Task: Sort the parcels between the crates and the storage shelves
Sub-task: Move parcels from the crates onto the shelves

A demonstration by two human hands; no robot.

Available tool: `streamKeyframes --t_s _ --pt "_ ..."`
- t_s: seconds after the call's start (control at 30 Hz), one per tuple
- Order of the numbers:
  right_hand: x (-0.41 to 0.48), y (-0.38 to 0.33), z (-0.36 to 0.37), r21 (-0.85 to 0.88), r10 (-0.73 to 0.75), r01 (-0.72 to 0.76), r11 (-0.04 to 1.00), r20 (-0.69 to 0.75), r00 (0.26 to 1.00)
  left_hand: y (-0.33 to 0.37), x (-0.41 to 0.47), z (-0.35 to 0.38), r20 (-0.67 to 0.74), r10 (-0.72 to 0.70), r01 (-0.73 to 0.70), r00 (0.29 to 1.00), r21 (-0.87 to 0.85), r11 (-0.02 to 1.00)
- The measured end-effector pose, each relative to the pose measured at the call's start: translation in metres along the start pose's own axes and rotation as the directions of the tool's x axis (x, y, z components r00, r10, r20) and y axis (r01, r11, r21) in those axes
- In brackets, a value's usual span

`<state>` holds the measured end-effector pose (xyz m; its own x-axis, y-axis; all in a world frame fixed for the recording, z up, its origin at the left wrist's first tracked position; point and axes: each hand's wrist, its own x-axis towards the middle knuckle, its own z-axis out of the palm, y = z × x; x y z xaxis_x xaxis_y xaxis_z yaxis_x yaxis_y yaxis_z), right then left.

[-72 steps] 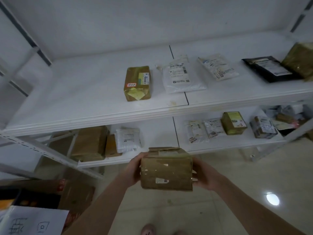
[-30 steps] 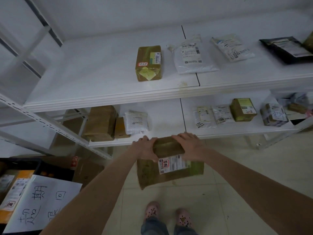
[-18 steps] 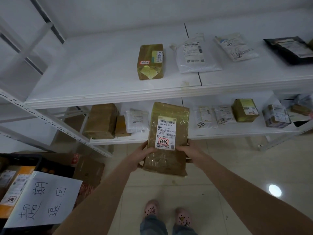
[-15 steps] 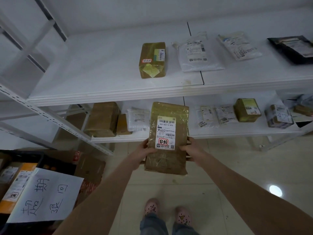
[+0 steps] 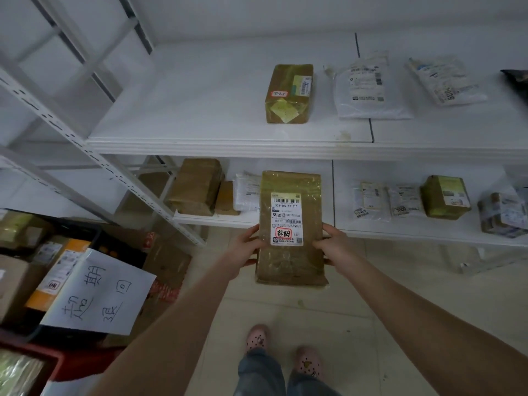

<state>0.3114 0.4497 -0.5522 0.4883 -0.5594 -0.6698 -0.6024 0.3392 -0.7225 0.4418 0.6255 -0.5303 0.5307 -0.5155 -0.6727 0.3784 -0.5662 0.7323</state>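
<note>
Since a second ago the brown parcel (image 5: 291, 261) has been turned over, so that its white label is shown face up and its length runs away from the person; it is held in the air before the lower shelf (image 5: 343, 195), above the tiled floor. It is gripped at its two long edges: the left hand (image 5: 245, 250) and the right hand (image 5: 333, 247) are each closed on an edge, thumbs laid on the labelled face.

On the upper shelf (image 5: 200, 110) four parcels are seen: one brown box (image 5: 290, 92), two white bags (image 5: 371, 90) (image 5: 445, 81), and one black bag (image 5: 517, 81) cut off by the edge. On the lower shelf seven are counted; three lie left of the held parcel and four lie right of it.

At the left, one handwritten sheet (image 5: 97, 292) is laid over crated parcels; one red crate (image 5: 57, 364) is seen below it. Two pink clogs (image 5: 257, 338) (image 5: 308, 361) are seen on the floor.
</note>
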Motion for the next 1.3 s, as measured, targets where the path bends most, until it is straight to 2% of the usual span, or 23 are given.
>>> streamKeyframes --t_s 0.17,0.3,0.6,1.03,1.3 --pt "-0.003 -0.004 0.026 -0.096 -0.088 0.089 0.991 0.02 0.996 -0.024 -0.018 -0.018 -0.06 0.01 -0.017 0.998 -0.104 0.994" --pt "-0.008 -0.009 0.053 -0.153 -0.1 0.112 0.982 0.083 0.992 -0.042 -0.035 -0.038 -0.098 0.01 -0.027 0.995 -0.171 0.985" --pt "-0.025 -0.021 0.14 -0.256 -0.132 0.176 0.951 0.179 0.975 -0.08 -0.079 -0.096 -0.304 -0.095 -0.02 0.948 -0.353 0.936" --pt "-0.124 0.002 0.367 -0.335 -0.134 0.277 0.901 0.393 0.91 -0.199 -0.185 -0.259 -0.56 -0.163 -0.108 0.812 -0.418 0.902" --pt "-0.188 0.04 0.516 -0.378 -0.147 0.4 0.835 0.547 0.824 -0.283 -0.255 -0.367 -0.666 -0.249 -0.18 0.703 -0.505 0.844"
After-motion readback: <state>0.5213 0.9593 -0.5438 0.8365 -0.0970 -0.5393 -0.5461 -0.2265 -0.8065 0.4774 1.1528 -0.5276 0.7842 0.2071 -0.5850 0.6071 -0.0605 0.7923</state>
